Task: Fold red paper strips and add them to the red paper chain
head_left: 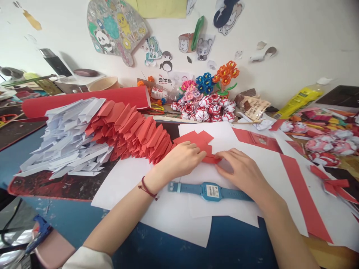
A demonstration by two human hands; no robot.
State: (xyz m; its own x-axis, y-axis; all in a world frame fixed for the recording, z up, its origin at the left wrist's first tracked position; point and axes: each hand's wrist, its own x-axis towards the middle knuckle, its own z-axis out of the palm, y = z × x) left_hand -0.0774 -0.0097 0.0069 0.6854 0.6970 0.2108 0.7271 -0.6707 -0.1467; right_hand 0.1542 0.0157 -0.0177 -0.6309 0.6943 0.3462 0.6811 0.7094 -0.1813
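Observation:
My left hand (183, 158) rests with curled fingers on a red paper piece (211, 159) above the white sheets. The thumb and fingertips of my right hand (238, 168) pinch the right end of that same piece. Just behind my hands lie more red paper pieces (196, 140), partly overlapping. A blue watch (211, 191) lies stretched out in front of my hands, its strap running under my right wrist. Left of my left hand is a long row of folded red paper pieces (131, 130), joined by a pile of folded white paper pieces (70, 138).
Behind the folded pieces lies a red paper roll (86, 101). Red-and-white paper flowers (204, 108) and colourful craft flowers (207, 84) stand by the wall. A red strip (305, 198) crosses white paper at right. A blue-handled tool (40, 229) sits lower left.

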